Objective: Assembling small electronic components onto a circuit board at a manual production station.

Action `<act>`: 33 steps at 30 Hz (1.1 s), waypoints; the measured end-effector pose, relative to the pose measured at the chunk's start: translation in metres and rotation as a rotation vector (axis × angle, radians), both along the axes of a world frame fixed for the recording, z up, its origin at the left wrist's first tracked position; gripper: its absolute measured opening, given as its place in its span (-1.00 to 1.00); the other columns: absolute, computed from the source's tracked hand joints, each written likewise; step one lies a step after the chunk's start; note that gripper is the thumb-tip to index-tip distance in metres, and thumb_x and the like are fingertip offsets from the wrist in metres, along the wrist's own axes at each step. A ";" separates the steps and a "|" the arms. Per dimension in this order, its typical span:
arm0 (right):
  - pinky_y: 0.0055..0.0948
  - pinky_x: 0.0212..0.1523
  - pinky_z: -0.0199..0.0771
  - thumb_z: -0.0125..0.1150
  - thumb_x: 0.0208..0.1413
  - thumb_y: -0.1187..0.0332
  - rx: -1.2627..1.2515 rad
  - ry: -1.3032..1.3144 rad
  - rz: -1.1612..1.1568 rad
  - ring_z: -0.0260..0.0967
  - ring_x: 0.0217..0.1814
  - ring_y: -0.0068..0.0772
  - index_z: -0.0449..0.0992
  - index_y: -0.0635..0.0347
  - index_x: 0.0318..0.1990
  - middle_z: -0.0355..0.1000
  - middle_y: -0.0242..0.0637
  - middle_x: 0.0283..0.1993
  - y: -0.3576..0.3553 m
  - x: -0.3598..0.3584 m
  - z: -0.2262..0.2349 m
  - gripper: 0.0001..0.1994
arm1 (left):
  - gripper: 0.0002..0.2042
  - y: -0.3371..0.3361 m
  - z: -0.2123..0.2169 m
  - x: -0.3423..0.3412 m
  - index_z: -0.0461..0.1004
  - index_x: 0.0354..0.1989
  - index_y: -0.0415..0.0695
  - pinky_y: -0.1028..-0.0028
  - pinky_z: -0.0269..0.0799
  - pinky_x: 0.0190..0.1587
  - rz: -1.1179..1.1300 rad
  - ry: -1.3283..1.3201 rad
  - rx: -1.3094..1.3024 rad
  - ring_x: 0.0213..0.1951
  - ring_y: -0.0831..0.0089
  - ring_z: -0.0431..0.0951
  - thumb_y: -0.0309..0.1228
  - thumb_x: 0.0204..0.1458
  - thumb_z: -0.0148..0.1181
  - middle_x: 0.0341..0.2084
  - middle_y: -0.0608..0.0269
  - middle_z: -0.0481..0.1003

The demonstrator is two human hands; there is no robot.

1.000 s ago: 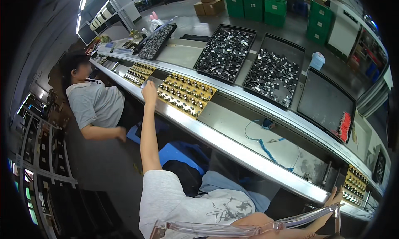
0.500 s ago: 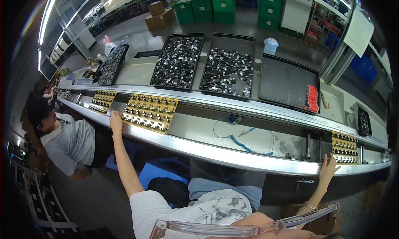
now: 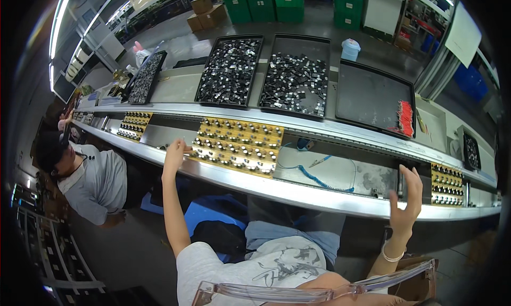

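Note:
A yellow circuit board panel (image 3: 238,147) with rows of small black and silver parts lies across the rail channel in front of me. At its left edge is my left hand (image 3: 176,153), fingers bent together against the board's corner. My right hand (image 3: 406,202) is raised over the front rail (image 3: 319,198), thumb and fingers apart, with nothing in it. Just right of that hand sits another yellow circuit board panel (image 3: 447,184). Between the hands, a blue coiled cord (image 3: 319,182) with a clip lies in the channel.
Behind the rail stand black trays of small dark parts (image 3: 230,72) (image 3: 296,85). Another black tray (image 3: 372,101) holds a bundle of red pieces (image 3: 405,118). A third panel (image 3: 134,126) lies farther left, near a seated co-worker (image 3: 96,173). Green crates (image 3: 289,7) are stacked beyond.
The middle circuit board panel has slid right along the channel, my left hand moving with it. My right hand has come away from the right panel, moving left and up.

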State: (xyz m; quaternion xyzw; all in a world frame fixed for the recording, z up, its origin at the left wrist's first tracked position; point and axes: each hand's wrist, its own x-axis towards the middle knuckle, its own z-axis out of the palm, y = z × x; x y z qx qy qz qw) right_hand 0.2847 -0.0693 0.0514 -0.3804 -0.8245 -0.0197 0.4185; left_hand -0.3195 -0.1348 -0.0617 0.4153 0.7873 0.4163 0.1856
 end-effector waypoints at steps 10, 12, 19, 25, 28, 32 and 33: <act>-0.04 0.01 0.36 0.18 0.07 0.16 0.537 0.051 0.389 0.37 -0.07 -0.44 0.39 -0.24 0.01 0.37 -0.48 -0.02 -0.052 -0.055 0.055 -0.68 | -0.80 0.039 0.066 0.101 0.38 -0.41 -0.30 0.51 0.39 -0.21 -0.046 0.523 -0.293 -0.34 0.44 0.54 -0.42 0.17 -0.06 -0.47 0.20 0.51; 0.03 0.05 0.29 0.15 0.11 0.15 0.465 0.006 0.347 0.31 -0.06 -0.49 0.34 -0.27 0.12 0.30 -0.56 0.04 -0.058 -0.051 0.057 -0.62 | -0.82 0.051 0.072 0.114 0.43 -0.33 -0.29 0.44 0.36 -0.22 -0.285 0.317 0.218 -0.35 0.38 0.51 -0.39 0.10 0.05 -0.48 0.16 0.49; -0.16 -0.08 0.39 0.22 0.03 0.21 0.482 0.010 0.528 0.39 -0.14 -0.48 0.47 -0.17 -0.06 0.43 -0.50 -0.13 -0.035 -0.069 0.066 -0.72 | -0.87 0.119 0.097 0.216 0.49 -0.36 -0.26 0.51 0.34 -0.17 -0.679 0.081 0.282 -0.29 0.50 0.47 -0.43 0.07 0.12 -0.39 0.26 0.50; -0.45 -0.23 0.44 0.27 -0.06 0.49 -0.229 0.185 0.419 0.44 -0.26 -0.44 0.48 0.17 -0.11 0.47 -0.33 -0.29 0.058 -0.135 0.023 -0.71 | -0.86 0.142 0.082 0.251 0.47 -0.38 -0.26 0.47 0.33 -0.18 -0.881 -0.007 0.334 -0.33 0.44 0.49 -0.42 0.07 0.12 -0.47 0.24 0.49; -0.50 -0.26 0.45 0.25 -0.02 0.48 -0.523 0.292 0.456 0.46 -0.28 -0.44 0.48 0.25 -0.13 0.47 -0.28 -0.33 0.094 -0.160 -0.012 -0.74 | -0.86 0.147 0.063 0.252 0.46 -0.36 -0.26 0.46 0.33 -0.20 -0.923 0.065 0.402 -0.36 0.43 0.49 -0.41 0.07 0.11 -0.49 0.24 0.49; -0.54 -0.26 0.45 0.23 0.01 0.47 -0.617 0.277 0.493 0.49 -0.32 -0.48 0.53 0.26 -0.19 0.49 -0.26 -0.35 0.115 -0.171 -0.031 -0.82 | -0.84 0.146 0.059 0.248 0.46 -0.34 -0.27 0.46 0.35 -0.23 -0.897 -0.006 0.301 -0.37 0.42 0.48 -0.40 0.10 0.08 -0.50 0.22 0.47; -0.55 -0.24 0.46 0.24 0.01 0.47 -0.676 0.318 0.472 0.49 -0.32 -0.50 0.56 0.28 -0.26 0.51 -0.27 -0.35 0.117 -0.173 -0.029 -0.86 | -0.83 0.147 0.061 0.247 0.47 -0.33 -0.27 0.47 0.36 -0.25 -0.875 -0.031 0.298 -0.37 0.43 0.49 -0.40 0.10 0.08 -0.49 0.20 0.48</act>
